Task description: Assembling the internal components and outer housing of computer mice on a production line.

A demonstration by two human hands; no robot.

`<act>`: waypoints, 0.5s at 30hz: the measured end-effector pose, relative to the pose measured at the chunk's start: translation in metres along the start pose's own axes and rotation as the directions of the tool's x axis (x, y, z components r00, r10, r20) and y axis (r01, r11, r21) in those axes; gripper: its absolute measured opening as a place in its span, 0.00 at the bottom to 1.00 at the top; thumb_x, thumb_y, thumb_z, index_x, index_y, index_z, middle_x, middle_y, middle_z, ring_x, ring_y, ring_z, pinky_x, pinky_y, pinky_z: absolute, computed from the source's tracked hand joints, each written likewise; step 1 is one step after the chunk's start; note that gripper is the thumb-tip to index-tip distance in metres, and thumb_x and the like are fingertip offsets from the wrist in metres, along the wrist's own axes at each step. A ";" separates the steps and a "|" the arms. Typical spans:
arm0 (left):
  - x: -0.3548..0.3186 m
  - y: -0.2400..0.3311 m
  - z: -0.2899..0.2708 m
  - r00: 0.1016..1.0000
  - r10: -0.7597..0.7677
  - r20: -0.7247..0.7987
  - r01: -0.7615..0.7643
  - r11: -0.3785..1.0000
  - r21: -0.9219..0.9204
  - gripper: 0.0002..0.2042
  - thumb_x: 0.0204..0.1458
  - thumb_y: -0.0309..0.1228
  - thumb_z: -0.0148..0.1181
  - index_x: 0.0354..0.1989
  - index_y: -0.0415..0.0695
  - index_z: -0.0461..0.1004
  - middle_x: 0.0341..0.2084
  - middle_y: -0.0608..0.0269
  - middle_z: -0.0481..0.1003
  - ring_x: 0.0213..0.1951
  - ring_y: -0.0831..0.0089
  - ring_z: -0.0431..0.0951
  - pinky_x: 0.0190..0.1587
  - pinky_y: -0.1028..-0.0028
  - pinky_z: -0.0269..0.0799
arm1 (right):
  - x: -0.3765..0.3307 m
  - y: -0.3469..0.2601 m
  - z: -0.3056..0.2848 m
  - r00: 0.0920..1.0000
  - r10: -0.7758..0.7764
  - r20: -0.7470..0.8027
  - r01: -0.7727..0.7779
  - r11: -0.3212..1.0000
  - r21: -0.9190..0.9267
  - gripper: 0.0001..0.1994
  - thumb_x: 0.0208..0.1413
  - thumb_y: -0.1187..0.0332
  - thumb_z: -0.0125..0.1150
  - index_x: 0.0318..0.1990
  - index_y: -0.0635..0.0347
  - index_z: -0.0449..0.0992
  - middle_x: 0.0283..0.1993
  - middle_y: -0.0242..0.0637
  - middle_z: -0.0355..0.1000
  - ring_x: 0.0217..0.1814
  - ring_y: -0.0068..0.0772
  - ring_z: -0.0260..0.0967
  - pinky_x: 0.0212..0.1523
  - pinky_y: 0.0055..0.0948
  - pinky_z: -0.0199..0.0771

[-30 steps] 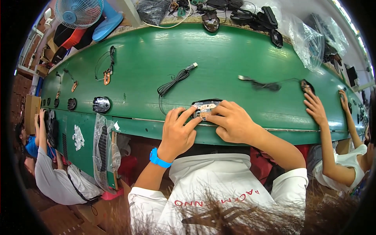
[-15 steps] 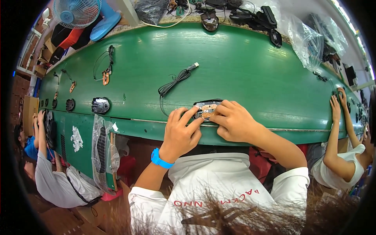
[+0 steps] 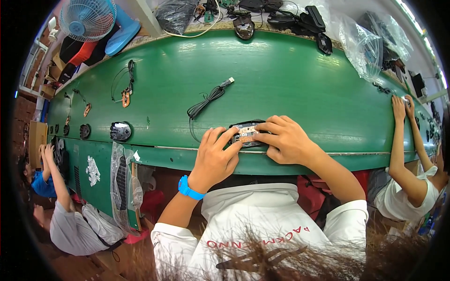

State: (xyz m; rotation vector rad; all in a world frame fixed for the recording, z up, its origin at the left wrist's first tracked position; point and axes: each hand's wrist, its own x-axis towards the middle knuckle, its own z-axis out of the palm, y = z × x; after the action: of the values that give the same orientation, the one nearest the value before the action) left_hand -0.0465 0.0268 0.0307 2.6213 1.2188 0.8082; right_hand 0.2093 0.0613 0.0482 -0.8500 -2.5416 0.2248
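An opened computer mouse base [image 3: 255,143], black, lies near the front edge of the green bench, with a brown circuit board [image 3: 247,134] in it. My left hand [image 3: 216,152] grips its left end, thumb and index finger on the board. From the other end my right hand [image 3: 290,141] holds it, fingertips pressed on the board's right side. My fingers cover parts of the base and both ends of the board. A bundled black USB cable [image 3: 206,104] lies just beyond my left hand, its thin lead running back toward the mouse base.
Along the left lie black mouse shells [image 3: 121,131] and circuit boards with cables [image 3: 125,97]. A blue fan [image 3: 86,23] stands far left. Mice [image 3: 243,28] and clear plastic bags [image 3: 361,51] line the back ledge. Co-workers' hands [image 3: 399,107] reach in at right, others at left.
My right hand's fingers have shifted slightly and spread a little on the board, uncovering more of it. The co-workers' hands at both sides have moved. The mouse base stays in place.
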 end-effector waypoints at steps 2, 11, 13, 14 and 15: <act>0.002 0.002 -0.001 1.000 0.005 -0.009 -0.005 1.000 -0.003 0.14 0.46 0.24 0.64 0.43 0.45 0.81 0.56 0.56 0.74 0.54 0.51 0.72 0.59 0.50 0.67 | 0.001 0.000 -0.001 1.000 0.000 0.027 0.001 1.000 -0.027 0.22 0.39 0.71 0.65 0.48 0.50 0.82 0.52 0.33 0.76 0.52 0.38 0.70 0.51 0.40 0.73; 0.005 0.004 0.000 0.999 0.033 -0.010 -0.033 0.999 -0.002 0.14 0.47 0.24 0.64 0.44 0.45 0.80 0.56 0.56 0.74 0.53 0.51 0.72 0.57 0.52 0.68 | 0.005 0.013 -0.012 0.985 -0.085 0.147 0.096 0.993 -0.066 0.21 0.39 0.69 0.64 0.46 0.52 0.81 0.51 0.33 0.76 0.53 0.40 0.70 0.54 0.40 0.72; 0.007 0.004 -0.001 0.999 0.038 -0.014 -0.038 0.999 -0.002 0.13 0.47 0.23 0.64 0.44 0.44 0.80 0.55 0.55 0.75 0.52 0.51 0.72 0.56 0.52 0.68 | 0.004 0.015 -0.014 0.986 -0.104 0.133 0.108 0.994 -0.025 0.21 0.39 0.69 0.64 0.46 0.52 0.81 0.51 0.33 0.76 0.53 0.40 0.70 0.54 0.40 0.72; 0.009 0.002 -0.001 0.999 0.040 -0.015 -0.040 0.999 -0.013 0.13 0.47 0.24 0.65 0.44 0.44 0.80 0.55 0.56 0.74 0.52 0.51 0.72 0.56 0.53 0.69 | 0.002 0.014 -0.015 0.989 -0.099 0.107 0.103 0.994 -0.030 0.21 0.39 0.69 0.64 0.46 0.53 0.81 0.51 0.34 0.76 0.54 0.40 0.70 0.54 0.41 0.72; 0.010 0.002 -0.001 0.999 0.044 -0.010 -0.044 0.999 -0.030 0.13 0.47 0.24 0.65 0.44 0.44 0.80 0.55 0.56 0.74 0.52 0.51 0.72 0.56 0.53 0.69 | -0.002 0.011 -0.015 0.993 -0.088 0.082 0.091 0.995 -0.032 0.21 0.39 0.69 0.64 0.46 0.53 0.81 0.51 0.34 0.76 0.54 0.41 0.70 0.54 0.41 0.72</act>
State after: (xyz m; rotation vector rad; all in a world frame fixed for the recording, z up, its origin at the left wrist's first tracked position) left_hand -0.0404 0.0330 0.0367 2.6321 1.1461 0.8399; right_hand 0.2233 0.0690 0.0579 -0.7520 -2.6593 0.1903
